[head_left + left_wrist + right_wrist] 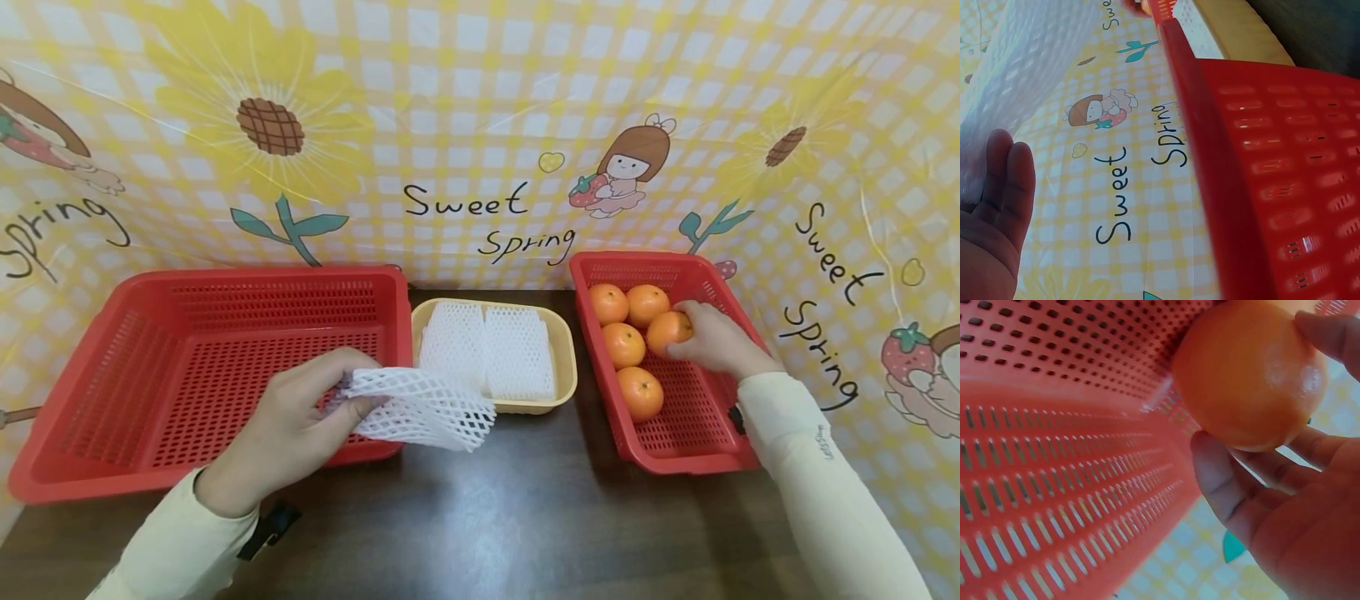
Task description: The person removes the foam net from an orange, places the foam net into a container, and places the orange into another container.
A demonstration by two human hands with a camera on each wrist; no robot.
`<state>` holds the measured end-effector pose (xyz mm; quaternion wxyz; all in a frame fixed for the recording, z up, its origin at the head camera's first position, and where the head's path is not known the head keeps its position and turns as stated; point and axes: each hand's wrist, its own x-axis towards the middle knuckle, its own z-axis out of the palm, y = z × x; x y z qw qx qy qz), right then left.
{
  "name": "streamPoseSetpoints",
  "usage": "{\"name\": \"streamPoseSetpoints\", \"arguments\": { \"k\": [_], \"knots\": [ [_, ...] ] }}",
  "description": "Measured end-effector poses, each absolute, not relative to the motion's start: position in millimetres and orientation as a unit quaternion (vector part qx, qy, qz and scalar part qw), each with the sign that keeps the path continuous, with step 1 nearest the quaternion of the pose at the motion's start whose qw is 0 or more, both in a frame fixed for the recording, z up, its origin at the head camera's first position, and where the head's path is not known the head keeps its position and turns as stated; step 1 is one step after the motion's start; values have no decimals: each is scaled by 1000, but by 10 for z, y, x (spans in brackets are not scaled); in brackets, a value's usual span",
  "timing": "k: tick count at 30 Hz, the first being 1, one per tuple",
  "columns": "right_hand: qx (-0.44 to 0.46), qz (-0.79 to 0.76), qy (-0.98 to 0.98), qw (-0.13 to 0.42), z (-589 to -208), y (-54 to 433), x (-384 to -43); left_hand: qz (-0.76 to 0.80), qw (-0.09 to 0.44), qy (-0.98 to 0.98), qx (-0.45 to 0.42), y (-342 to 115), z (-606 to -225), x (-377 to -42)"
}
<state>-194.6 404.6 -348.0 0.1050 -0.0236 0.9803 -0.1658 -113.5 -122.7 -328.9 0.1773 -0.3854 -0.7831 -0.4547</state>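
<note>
My left hand (300,417) pinches a white foam net sleeve (423,408) over the near right corner of the large red basket. In the left wrist view the sleeve (1022,62) stretches up from the fingers (1013,181). My right hand (716,337) reaches into the smaller red basket (705,417) and grips an orange (667,333). In the right wrist view that orange (1250,375) sits between thumb and fingers. Several other oranges (639,393) lie along the left side of that basket.
The large red basket (247,358) on the left holds nothing visible. Between the baskets, a pale yellow tray (566,367) holds two stacks of white foam net sleeves (517,354). A checked, printed cloth (480,125) rises behind the dark table (487,508).
</note>
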Motion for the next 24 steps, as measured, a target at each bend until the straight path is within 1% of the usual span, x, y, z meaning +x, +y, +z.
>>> {"name": "streamPoseSetpoints", "arguments": {
  "k": [3, 9, 16, 24],
  "knots": [
    [-34, -164, 979, 114, -3546, 4056, -1973, -453, 178, -782, -389, -1225, -3303, -1143],
    [-39, -163, 979, 117, -3616, 4073, -2012, -453, 178, -779, -395, -1225, -3324, -1165],
    [-40, -169, 975, 136, -3689, 4080, -2021, -459, 172, -777, -394, -1208, -3334, -1164],
    [-40, -177, 975, 126, -3732, 4080, -1990, -461, 166, -777, -395, -1197, -3353, -1171]
  ]
}}
